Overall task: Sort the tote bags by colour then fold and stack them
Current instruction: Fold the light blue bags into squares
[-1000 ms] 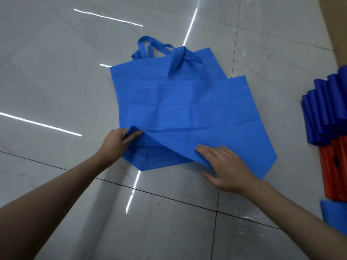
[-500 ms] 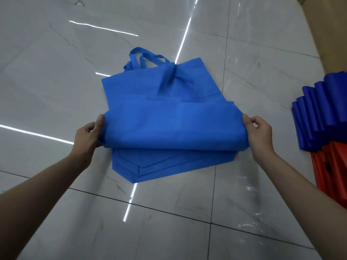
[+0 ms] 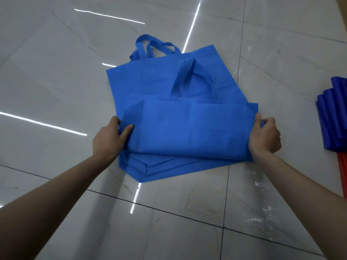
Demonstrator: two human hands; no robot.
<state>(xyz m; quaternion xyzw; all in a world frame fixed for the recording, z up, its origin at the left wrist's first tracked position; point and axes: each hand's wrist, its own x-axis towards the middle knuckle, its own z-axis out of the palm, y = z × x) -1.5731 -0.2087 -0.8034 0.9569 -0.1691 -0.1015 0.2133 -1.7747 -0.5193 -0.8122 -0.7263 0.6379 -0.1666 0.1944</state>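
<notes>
1. Fingers (image 3: 127, 129) of left hand (image 3: 108, 140) curl round and pinch the left edge of the folded bag (image 3: 189, 128)
2. Right hand (image 3: 265, 136) pinches its right edge
3. Bag lies on the blue pile (image 3: 150, 81) on the floor (image 3: 56, 72)
4. Blue stack (image 3: 332, 119) and red stack (image 3: 344, 175) lie well apart at far right

Indoors, on a hard polished floor: large glossy pale-grey marble-look floor tiles (image 3: 75, 76), joined by thin dark grout lines (image 3: 169, 212), mirror long white strip-light reflections (image 3: 109, 16) from overhead. Blue non-woven tote bags (image 3: 159, 87) lie spread flat straight on the tiles. At the right edge a row of folded dark-blue bags (image 3: 332, 117) sits beside orange-red ones (image 3: 343, 171), stock that points to a sorting or packing space, though whether it is a home, shop or workroom cannot be told. A plain tan surface (image 3: 342, 8) fills the top right corner.
</notes>
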